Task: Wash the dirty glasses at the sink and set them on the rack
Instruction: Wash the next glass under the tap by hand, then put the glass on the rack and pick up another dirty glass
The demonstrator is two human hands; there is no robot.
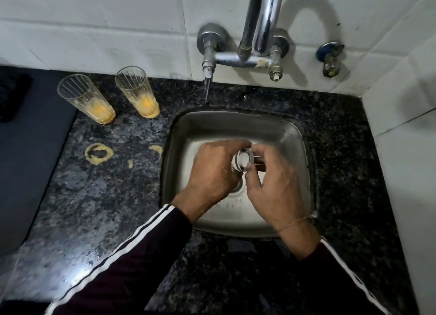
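Over the steel sink (292, 135) both my hands hold one clear glass (245, 160), seen end-on so only its round thick end shows between my fingers. My left hand (212, 170) wraps its body from the left. My right hand (276, 184) grips it from the right, fingers curled around the end. Two more dirty ribbed glasses stand upright on the counter at the back left, each with orange residue at the bottom: one (86, 98) further left, the other (138, 91) nearer the tap.
A chrome wall tap (259, 31) rises above the sink, with a lever (207, 78) pointing down. Orange ring stains (98, 153) mark the dark speckled granite counter (106, 196). A dark mat (28, 149) lies at far left. White tiled walls close the back and right.
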